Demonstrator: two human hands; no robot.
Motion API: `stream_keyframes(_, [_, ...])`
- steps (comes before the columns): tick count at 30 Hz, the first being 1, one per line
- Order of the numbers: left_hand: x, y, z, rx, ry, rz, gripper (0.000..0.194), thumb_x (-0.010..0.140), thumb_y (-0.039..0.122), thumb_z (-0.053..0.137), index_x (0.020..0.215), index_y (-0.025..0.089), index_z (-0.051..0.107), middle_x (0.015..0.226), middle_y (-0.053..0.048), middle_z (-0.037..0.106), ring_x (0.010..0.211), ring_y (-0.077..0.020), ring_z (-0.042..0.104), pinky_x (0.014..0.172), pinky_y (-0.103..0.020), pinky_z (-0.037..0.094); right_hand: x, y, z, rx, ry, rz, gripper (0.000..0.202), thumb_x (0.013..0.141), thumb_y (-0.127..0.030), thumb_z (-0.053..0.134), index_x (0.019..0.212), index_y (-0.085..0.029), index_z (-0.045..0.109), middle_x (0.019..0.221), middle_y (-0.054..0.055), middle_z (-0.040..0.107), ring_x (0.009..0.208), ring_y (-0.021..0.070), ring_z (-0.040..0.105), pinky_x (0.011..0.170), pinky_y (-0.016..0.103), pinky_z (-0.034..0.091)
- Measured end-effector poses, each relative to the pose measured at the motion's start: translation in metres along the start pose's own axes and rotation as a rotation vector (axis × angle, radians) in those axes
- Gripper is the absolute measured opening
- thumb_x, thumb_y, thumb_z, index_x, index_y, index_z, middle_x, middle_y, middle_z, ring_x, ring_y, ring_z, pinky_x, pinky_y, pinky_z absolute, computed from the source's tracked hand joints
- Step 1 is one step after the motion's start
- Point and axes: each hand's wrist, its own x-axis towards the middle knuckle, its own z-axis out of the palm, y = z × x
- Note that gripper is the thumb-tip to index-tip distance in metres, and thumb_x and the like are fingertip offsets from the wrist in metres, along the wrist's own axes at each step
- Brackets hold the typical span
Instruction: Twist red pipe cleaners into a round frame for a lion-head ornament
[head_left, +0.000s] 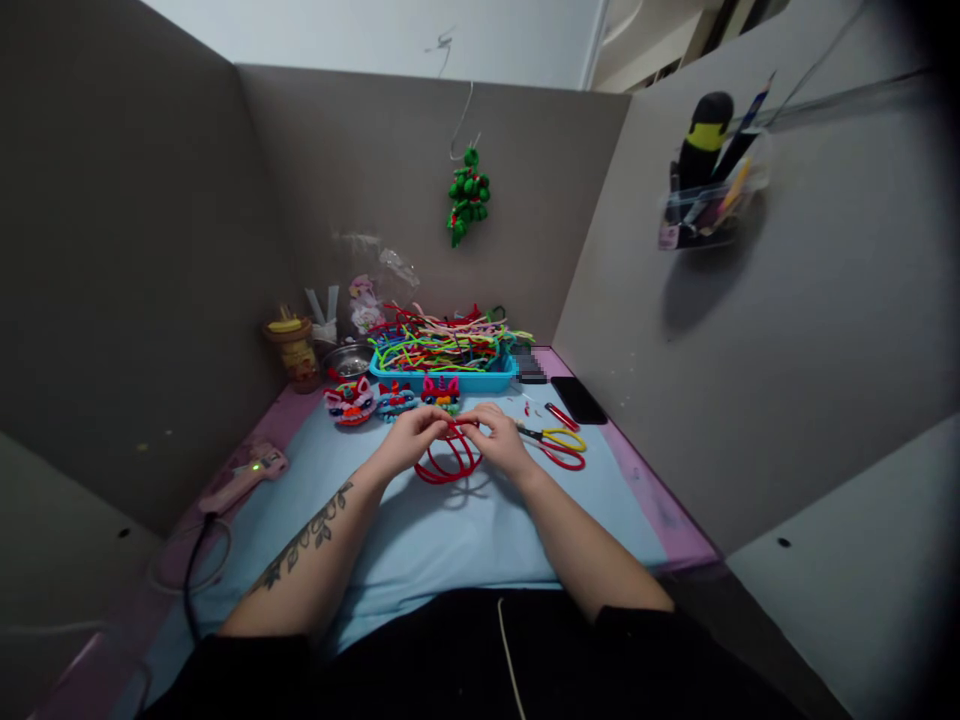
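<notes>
A loop of red pipe cleaners (448, 476) hangs between my two hands, above the light blue cloth. My left hand (415, 436) pinches its upper left side, fingers closed. On the upper right side, my right hand (495, 436) is closed on the same red strands. Fingertips hide how the strands meet at the top. Just behind my hands sit three small animal-like figures made of fuzzy wire: a pink and red one (351, 402), a blue one (397, 400) and a red and blue one (440, 392). Scissors (559, 445) with yellow and red handles lie beside my right hand.
A blue tray (450, 382) heaped with colourful pipe cleaners stands at the back. Right of it lie a black phone (579, 400) and a red cutter (562, 417). At left are a pink glue gun (246, 478) with a cable and a metal bowl (349, 361). Grey partitions enclose the desk.
</notes>
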Motion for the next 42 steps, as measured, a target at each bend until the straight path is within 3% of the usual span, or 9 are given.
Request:
stream_keyframes(8, [0.002,-0.003,0.001,-0.047,-0.021,-0.048,0.023,0.072,0.032,0.062,0.085,0.013,0.065,0.079,-0.006,0.067,0.072,-0.0163,0.06,0.068,-0.027,0.046,-0.002,0.0,0.005,0.068,0.044,0.174,0.012,0.077,-0.024,0.058,0.075,-0.019,0.068,0.074,0.003,0.065,0.075,0.0166,0.058,0.071,0.029,0.045])
stream_keyframes(13, [0.003,-0.005,0.003,-0.049,0.042,-0.12,0.024,0.068,0.036,0.066,0.076,0.013,0.065,0.069,-0.003,0.064,0.063,-0.0138,0.056,0.06,-0.025,0.044,0.001,0.007,0.01,0.165,0.012,0.249,0.017,0.078,-0.03,0.057,0.077,-0.017,0.068,0.076,0.004,0.067,0.074,0.0167,0.059,0.07,0.028,0.046])
stream_keyframes(18, [0.007,-0.013,-0.005,-0.453,0.143,-0.336,0.031,0.059,0.035,0.074,0.074,0.013,0.059,0.062,0.0,0.059,0.055,-0.0088,0.053,0.055,-0.021,0.043,0.007,0.019,0.009,0.35,0.314,0.302,0.031,0.084,-0.039,0.047,0.104,-0.019,0.058,0.106,0.008,0.062,0.098,0.0176,0.057,0.083,0.031,0.045])
stream_keyframes(22, [0.011,-0.019,-0.014,-0.66,0.266,-0.442,0.034,0.053,0.029,0.078,0.077,0.013,0.06,0.067,0.0,0.06,0.058,-0.0081,0.055,0.055,-0.019,0.043,0.007,0.028,0.005,0.421,0.428,0.364,0.032,0.082,-0.04,0.048,0.105,-0.018,0.052,0.101,0.008,0.061,0.095,0.0175,0.057,0.081,0.033,0.046])
stream_keyframes(29, [0.012,-0.025,-0.014,-0.689,0.233,-0.442,0.03,0.056,0.031,0.078,0.073,0.014,0.06,0.062,0.0,0.059,0.052,-0.0074,0.053,0.049,-0.019,0.04,0.005,0.026,0.013,0.418,0.263,0.364,0.021,0.077,-0.035,0.053,0.089,-0.019,0.057,0.087,0.005,0.064,0.082,0.0168,0.059,0.077,0.031,0.048])
stream_keyframes(33, [0.007,-0.021,-0.01,-0.545,0.014,-0.471,0.032,0.056,0.032,0.079,0.075,0.012,0.063,0.063,0.0,0.06,0.054,-0.0082,0.054,0.053,-0.02,0.042,0.006,0.022,0.005,0.4,0.244,0.331,0.023,0.076,-0.033,0.055,0.094,-0.019,0.06,0.093,0.006,0.065,0.086,0.0167,0.06,0.077,0.031,0.048])
stream_keyframes(36, [0.004,-0.018,-0.007,-0.468,-0.159,-0.452,0.031,0.058,0.034,0.077,0.075,0.011,0.064,0.063,-0.002,0.061,0.055,-0.0092,0.054,0.054,-0.021,0.042,0.006,0.018,-0.006,0.409,0.026,0.31,0.026,0.073,-0.03,0.06,0.097,-0.02,0.065,0.096,0.005,0.067,0.088,0.0173,0.061,0.078,0.031,0.048])
stream_keyframes(39, [0.003,-0.019,-0.006,-0.432,-0.225,-0.442,0.03,0.058,0.033,0.077,0.072,0.01,0.064,0.061,-0.001,0.06,0.052,-0.0086,0.053,0.051,-0.02,0.04,0.006,0.015,-0.011,0.413,-0.193,0.273,0.025,0.071,-0.028,0.063,0.094,-0.019,0.068,0.093,0.005,0.069,0.085,0.0176,0.062,0.074,0.03,0.049])
stream_keyframes(42, [0.003,-0.02,-0.005,-0.415,-0.253,-0.447,0.028,0.059,0.032,0.077,0.072,0.01,0.065,0.061,-0.001,0.061,0.052,-0.0088,0.053,0.05,-0.02,0.039,0.006,0.012,-0.009,0.343,-0.242,0.233,0.019,0.072,-0.024,0.061,0.088,-0.018,0.07,0.086,0.004,0.069,0.076,0.0152,0.062,0.068,0.026,0.047])
